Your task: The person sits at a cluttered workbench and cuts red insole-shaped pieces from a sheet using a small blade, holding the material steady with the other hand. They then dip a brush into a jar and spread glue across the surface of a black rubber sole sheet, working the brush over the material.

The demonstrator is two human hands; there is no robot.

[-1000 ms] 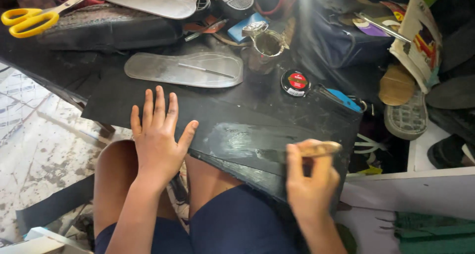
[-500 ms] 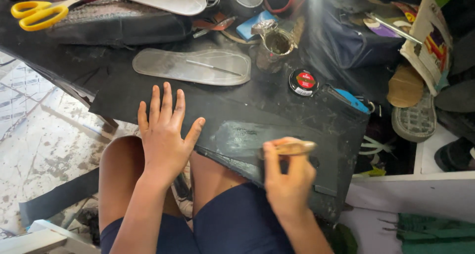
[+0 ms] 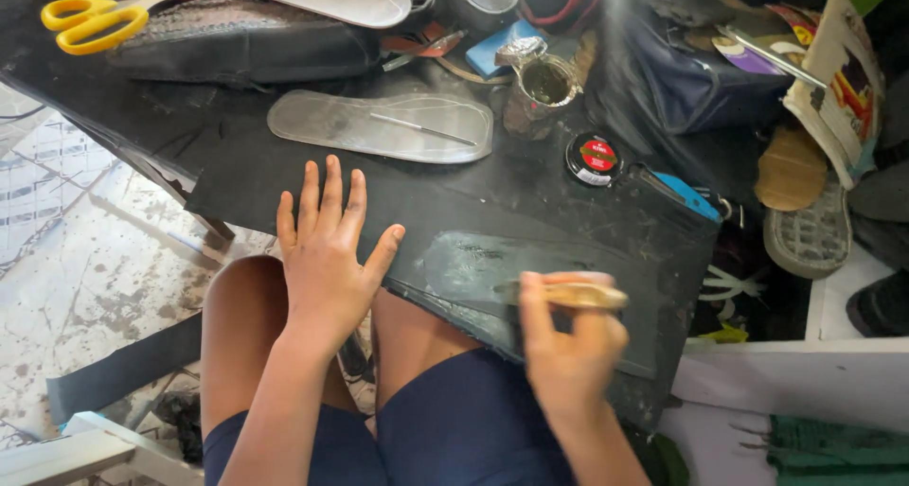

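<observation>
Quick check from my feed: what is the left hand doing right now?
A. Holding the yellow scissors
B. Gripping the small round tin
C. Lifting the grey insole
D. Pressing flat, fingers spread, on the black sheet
D. The left hand lies palm down with fingers spread on the black sheet, while the yellow scissors, round tin and grey insole lie untouched farther up.

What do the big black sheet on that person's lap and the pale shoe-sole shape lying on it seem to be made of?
The big black sheet looks like rubber or a similar flexible material: matte, thin, and bending over the knees. The wet-looking patch may be glue. The pale sole-shaped piece looks like translucent, slightly glossy plastic or rubber, though I can't be sure.
</observation>
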